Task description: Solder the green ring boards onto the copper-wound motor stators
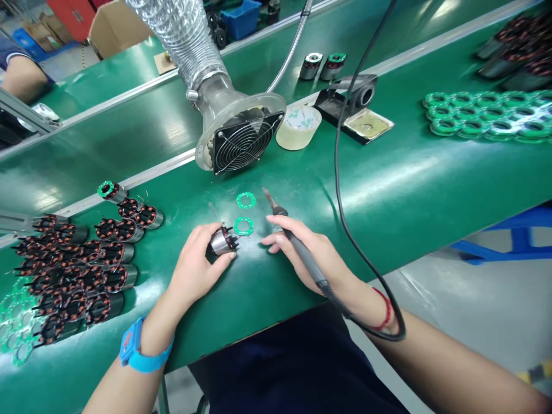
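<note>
My left hand point(199, 260) is closed around a motor stator point(221, 241), a metal cylinder with black prongs, tilted on its side at the green bench. In my right hand point(313, 253) rests a soldering iron point(304, 259), its tip pointing up and left, clear of the stator. Two green ring-shaped circuit boards lie flat between the hands: the nearer ring point(238, 226) is right beside the stator, and the farther ring point(240, 196) is just beyond it. From the iron's rear end, a black cable point(338, 172) loops over my right wrist and runs upward.
Rows of stators point(92, 261) stand at left, beside green ring boards point(21, 352). A fume extractor fan point(248, 144) hangs ahead. Behind are a tape roll point(297, 135), an iron stand point(366, 95) and two stators point(310, 68). Stacked ring boards point(487, 115) lie far right.
</note>
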Tool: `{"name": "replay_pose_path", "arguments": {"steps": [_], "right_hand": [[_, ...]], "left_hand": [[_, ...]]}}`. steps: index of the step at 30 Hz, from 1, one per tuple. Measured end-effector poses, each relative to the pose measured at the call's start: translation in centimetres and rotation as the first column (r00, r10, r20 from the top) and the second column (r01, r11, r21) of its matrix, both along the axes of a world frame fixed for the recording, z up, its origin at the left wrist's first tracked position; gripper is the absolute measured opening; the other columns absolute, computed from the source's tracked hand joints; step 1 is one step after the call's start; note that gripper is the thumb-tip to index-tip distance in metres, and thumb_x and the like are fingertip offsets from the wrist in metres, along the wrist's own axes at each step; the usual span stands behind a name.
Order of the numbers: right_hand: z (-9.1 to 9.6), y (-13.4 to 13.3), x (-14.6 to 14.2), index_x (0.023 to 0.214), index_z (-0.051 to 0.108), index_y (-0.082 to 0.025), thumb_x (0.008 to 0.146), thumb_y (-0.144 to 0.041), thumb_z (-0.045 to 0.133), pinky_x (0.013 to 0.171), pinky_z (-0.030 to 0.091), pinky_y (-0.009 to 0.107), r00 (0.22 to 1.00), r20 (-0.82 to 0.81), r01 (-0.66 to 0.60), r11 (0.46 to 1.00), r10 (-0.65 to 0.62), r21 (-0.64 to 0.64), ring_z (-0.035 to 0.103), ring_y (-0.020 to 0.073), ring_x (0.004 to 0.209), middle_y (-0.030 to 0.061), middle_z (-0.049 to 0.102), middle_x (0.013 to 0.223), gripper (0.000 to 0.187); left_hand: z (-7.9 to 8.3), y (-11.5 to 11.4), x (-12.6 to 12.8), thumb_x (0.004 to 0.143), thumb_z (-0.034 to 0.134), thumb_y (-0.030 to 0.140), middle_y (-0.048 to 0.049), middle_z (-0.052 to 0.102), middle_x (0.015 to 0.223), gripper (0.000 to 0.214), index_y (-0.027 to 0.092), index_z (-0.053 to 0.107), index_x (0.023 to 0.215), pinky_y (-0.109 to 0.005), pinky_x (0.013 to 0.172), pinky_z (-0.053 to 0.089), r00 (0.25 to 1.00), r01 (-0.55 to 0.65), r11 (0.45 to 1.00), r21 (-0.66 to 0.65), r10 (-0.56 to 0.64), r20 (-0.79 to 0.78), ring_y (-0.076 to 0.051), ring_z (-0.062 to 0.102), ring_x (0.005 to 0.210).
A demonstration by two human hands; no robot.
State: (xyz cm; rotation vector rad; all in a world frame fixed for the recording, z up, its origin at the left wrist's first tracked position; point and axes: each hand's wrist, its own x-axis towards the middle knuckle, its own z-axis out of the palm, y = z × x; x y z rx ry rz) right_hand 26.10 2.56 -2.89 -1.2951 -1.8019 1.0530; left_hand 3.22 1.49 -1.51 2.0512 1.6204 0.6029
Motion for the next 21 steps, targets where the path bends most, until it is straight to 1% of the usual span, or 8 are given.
{"name": "replay_pose_path", "arguments": {"steps": [3, 5, 8, 10, 12, 15, 19, 21], "right_hand": [[0.3, 0.2, -0.9, 0.118, 0.049, -0.023, 0.092, -0.027, 0.047, 0.072, 0.055, 0.031, 0.999, 0.031, -0.022, 0.999, 0.023, -0.036, 0.069, 0.0165, 0.075, 0.0013, 0.071, 0.084, 0.027], [0.5, 0.1, -1.7, 0.119, 0.047, -0.023, 0.089, -0.028, 0.053, 0.072, 0.054, 0.032, 1.0, 0.021, -0.015, 0.999, 0.016, -0.028, 0.068, 0.0166, 0.074, 0.0009, 0.068, 0.084, 0.031], [0.7, -0.1, -3.0, 0.119, 0.045, -0.024, 0.086, -0.028, 0.056, 0.075, 0.054, 0.031, 0.983, -0.165, 0.077, 0.997, -0.079, -0.02, 0.067, 0.016, 0.081, 0.0011, 0.065, 0.087, 0.035], [0.8, -0.2, -3.7, 0.119, 0.044, -0.025, 0.087, -0.029, 0.055, 0.078, 0.054, 0.031, 0.929, -0.343, 0.138, 0.99, -0.137, -0.021, 0.067, 0.0154, 0.084, 0.0015, 0.065, 0.089, 0.033], [0.7, -0.2, -4.2, 0.119, 0.043, -0.026, 0.089, -0.031, 0.054, 0.073, 0.055, 0.03, 0.877, -0.461, 0.135, 0.99, -0.136, -0.034, 0.066, 0.0139, 0.078, 0.001, 0.065, 0.086, 0.032], [0.4, 0.1, -4.4, 0.122, 0.04, -0.024, 0.092, -0.034, 0.05, 0.061, 0.052, 0.025, 0.876, -0.482, -0.015, 0.999, -0.002, -0.031, 0.061, 0.0116, 0.065, -0.0017, 0.061, 0.077, 0.033], [0.3, -0.1, -4.5, 0.129, 0.036, -0.025, 0.091, -0.028, 0.051, 0.073, 0.054, 0.031, 0.946, -0.252, -0.18, 0.977, 0.203, 0.111, 0.061, 0.014, 0.074, 0.0006, 0.061, 0.086, 0.041], [0.5, -0.6, -4.4, 0.13, 0.036, -0.026, 0.086, -0.024, 0.056, 0.081, 0.053, 0.039, 0.976, -0.053, -0.19, 0.948, 0.21, 0.254, 0.061, 0.02, 0.089, 0.0057, 0.062, 0.101, 0.048]], "left_hand": [[0.3, -0.5, 0.1, 0.078, 0.065, 0.032, -0.007, 0.061, 0.108, 0.041, 0.02, 0.049, 0.114, -0.039, 0.088, 0.047, 0.987, -0.091, 0.992, -0.09, 0.102, 0.124, -0.022, 0.058, 0.098], [0.4, -1.0, 0.1, 0.078, 0.065, 0.033, -0.0059, 0.061, 0.105, 0.039, 0.02, 0.05, 0.112, -0.038, 0.086, 0.048, 0.969, -0.068, 0.986, -0.153, 0.101, 0.227, -0.021, 0.059, 0.095], [0.3, -1.5, 0.0, 0.079, 0.065, 0.033, -0.0062, 0.062, 0.106, 0.041, 0.021, 0.048, 0.114, -0.037, 0.086, 0.049, 0.922, 0.036, 0.971, -0.238, 0.059, 0.382, -0.021, 0.06, 0.097], [0.1, -1.5, 0.0, 0.079, 0.065, 0.032, -0.0079, 0.061, 0.114, 0.045, 0.022, 0.047, 0.119, -0.037, 0.091, 0.048, 0.901, 0.104, 0.956, -0.273, 0.025, 0.433, -0.022, 0.06, 0.104], [0.0, -1.4, 0.0, 0.079, 0.066, 0.031, -0.0087, 0.059, 0.122, 0.049, 0.023, 0.045, 0.123, -0.04, 0.096, 0.045, 0.922, 0.133, 0.955, -0.265, -0.022, 0.385, -0.024, 0.056, 0.112], [-0.2, -1.1, 0.1, 0.079, 0.066, 0.03, -0.009, 0.059, 0.123, 0.047, 0.024, 0.048, 0.122, -0.046, 0.099, 0.039, 0.979, 0.14, 0.976, -0.166, -0.111, 0.172, -0.027, 0.052, 0.116], [-0.4, -1.1, 0.6, 0.081, 0.063, 0.028, -0.0098, 0.061, 0.116, 0.039, 0.021, 0.049, 0.117, -0.048, 0.094, 0.037, 0.988, 0.151, 0.987, -0.05, -0.151, -0.007, -0.029, 0.051, 0.112], [-0.4, -1.2, 0.6, 0.081, 0.062, 0.026, -0.0093, 0.061, 0.115, 0.04, 0.02, 0.048, 0.118, -0.046, 0.093, 0.037, 0.988, 0.152, 0.988, -0.039, -0.153, -0.025, -0.027, 0.051, 0.108]]}}
